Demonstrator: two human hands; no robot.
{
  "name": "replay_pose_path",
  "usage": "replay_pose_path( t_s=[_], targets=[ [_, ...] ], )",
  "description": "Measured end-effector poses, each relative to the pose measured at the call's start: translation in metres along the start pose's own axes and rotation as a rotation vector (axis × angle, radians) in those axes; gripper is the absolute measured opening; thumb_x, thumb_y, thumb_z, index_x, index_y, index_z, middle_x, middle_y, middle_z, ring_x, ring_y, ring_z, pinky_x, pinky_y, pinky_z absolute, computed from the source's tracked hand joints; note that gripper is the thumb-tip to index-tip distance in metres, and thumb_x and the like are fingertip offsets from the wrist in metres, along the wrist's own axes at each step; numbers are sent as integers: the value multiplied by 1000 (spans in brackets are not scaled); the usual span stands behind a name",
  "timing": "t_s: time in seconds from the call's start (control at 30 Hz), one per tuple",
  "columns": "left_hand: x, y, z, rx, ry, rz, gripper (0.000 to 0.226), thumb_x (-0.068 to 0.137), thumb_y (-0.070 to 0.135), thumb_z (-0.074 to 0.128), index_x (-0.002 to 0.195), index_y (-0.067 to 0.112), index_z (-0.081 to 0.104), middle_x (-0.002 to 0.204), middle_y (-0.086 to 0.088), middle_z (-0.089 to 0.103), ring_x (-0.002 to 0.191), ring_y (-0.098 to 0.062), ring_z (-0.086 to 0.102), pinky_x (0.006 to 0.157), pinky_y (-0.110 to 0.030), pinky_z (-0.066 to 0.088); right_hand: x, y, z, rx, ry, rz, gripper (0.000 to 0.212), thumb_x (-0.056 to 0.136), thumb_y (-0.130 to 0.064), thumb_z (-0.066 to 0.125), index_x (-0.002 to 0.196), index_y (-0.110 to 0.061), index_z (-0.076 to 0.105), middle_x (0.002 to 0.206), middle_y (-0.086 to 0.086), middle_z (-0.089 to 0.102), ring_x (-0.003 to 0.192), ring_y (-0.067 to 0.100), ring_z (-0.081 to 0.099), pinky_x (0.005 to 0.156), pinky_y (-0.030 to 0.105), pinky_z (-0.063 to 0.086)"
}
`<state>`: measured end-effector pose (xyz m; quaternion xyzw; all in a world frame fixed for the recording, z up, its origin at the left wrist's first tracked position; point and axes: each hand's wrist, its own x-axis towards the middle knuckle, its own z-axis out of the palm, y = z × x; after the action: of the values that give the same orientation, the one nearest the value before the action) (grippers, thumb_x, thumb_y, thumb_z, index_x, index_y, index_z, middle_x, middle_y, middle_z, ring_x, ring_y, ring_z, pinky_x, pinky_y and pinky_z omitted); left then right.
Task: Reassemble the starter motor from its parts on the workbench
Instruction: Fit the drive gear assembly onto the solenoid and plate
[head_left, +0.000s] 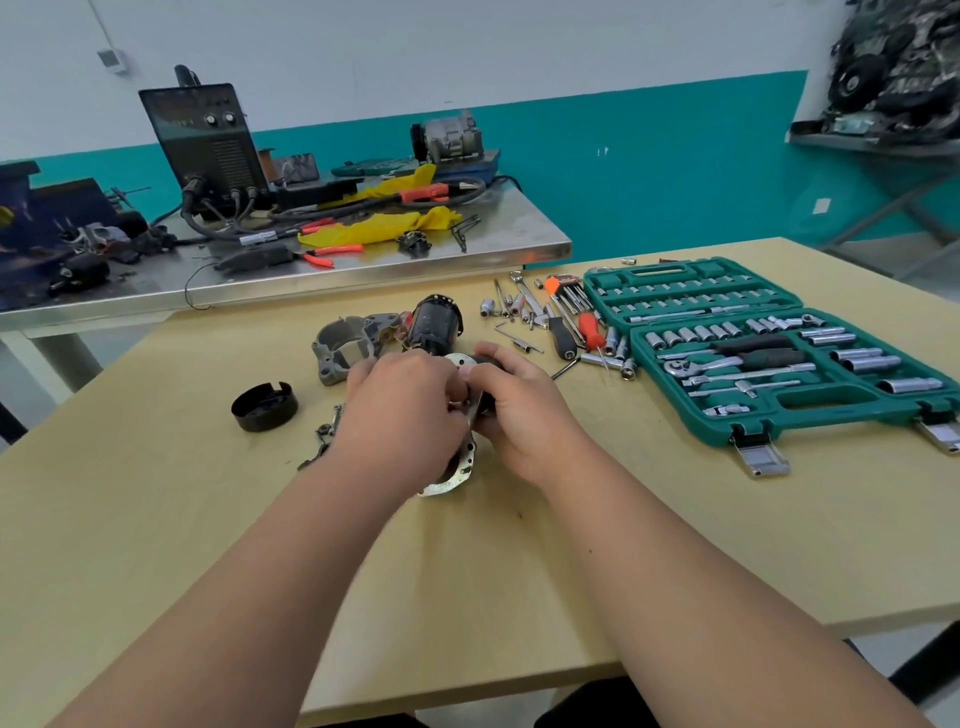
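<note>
Left hand (405, 410), right hand (522, 415) both curled round plated starter part (449, 480), fingertips pinching near its top. Part between palms, low over workbench (478, 571). Grey housing (345, 348), black motor body (435, 325) just beyond grip; black cap (265, 400) left.

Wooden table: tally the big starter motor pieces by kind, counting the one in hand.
Black cap: 1
Grey housing: 1
Black motor body: 1
Held assembly, gripped by left hand and right hand: 1
Total: 4
</note>
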<state>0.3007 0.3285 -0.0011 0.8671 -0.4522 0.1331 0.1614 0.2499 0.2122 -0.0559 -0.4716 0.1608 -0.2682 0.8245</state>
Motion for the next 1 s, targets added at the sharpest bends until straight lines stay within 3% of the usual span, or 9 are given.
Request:
replay_pose_path(
  t_s=[0.1,0.17,0.27,0.4,0.53,0.67,0.8,0.87,1.0],
  targets=[
    [7,-29,-15,-401,-103,-80,19,86,16,63,92,33,69,71,14,62,60,0,56,53,-13,42,4,2,-3,-2,-60,9,37,86,-5,65,121,-14,58,106,13,69,82,22,70,72,39,57],
    [13,-52,-13,-625,-35,-190,22,91,16,59,103,32,68,75,16,65,51,1,54,44,-13,43,7,2,-3,16,-86,32,30,88,-2,61,117,-12,61,106,17,69,90,30,67,88,50,52],
    [12,-69,9,-712,-130,-244,28,97,36,56,124,35,56,105,15,64,87,-4,65,69,-20,52,11,2,-3,7,-136,54,26,89,-3,59,113,-12,64,107,21,66,93,33,63,92,51,48],
    [4,-72,42,-1033,-254,-248,30,89,57,53,115,47,63,110,12,72,103,-9,68,93,-35,53,17,3,1,-12,-222,101,38,78,-12,68,116,-11,64,105,20,68,93,32,65,87,45,51],
    [6,-76,54,-1146,-211,-168,48,77,75,43,117,56,61,119,19,67,112,0,62,96,-32,48,23,7,7,-101,-267,119,51,77,-22,62,126,-6,58,110,20,67,98,32,65,88,45,52],
    [7,-76,56,-1106,-187,-67,52,80,81,35,121,58,55,123,30,58,121,9,50,99,-23,40,24,10,11,-98,-309,104,41,81,-22,60,120,-10,62,109,20,68,97,33,66,86,45,53],
    [12,-76,61,-1192,-224,-68,70,77,81,42,132,38,53,129,9,63,125,-12,55,108,-45,41,22,11,14,-94,-344,77,36,83,-22,59,117,-13,64,110,17,69,98,31,67,83,40,55],
    [13,-77,63,-1235,-247,-100,72,75,81,46,129,33,56,124,6,66,121,-15,59,106,-49,42,21,12,15,-118,-333,76,39,84,-24,58,121,-16,64,113,15,69,102,30,67,85,40,54],
    [12,-77,63,-1219,-157,-142,52,72,70,45,110,38,61,107,21,68,107,2,62,92,-28,46,19,14,18,-184,-348,62,42,88,-28,55,129,-20,60,122,13,67,114,31,64,95,44,50]
  ],
)
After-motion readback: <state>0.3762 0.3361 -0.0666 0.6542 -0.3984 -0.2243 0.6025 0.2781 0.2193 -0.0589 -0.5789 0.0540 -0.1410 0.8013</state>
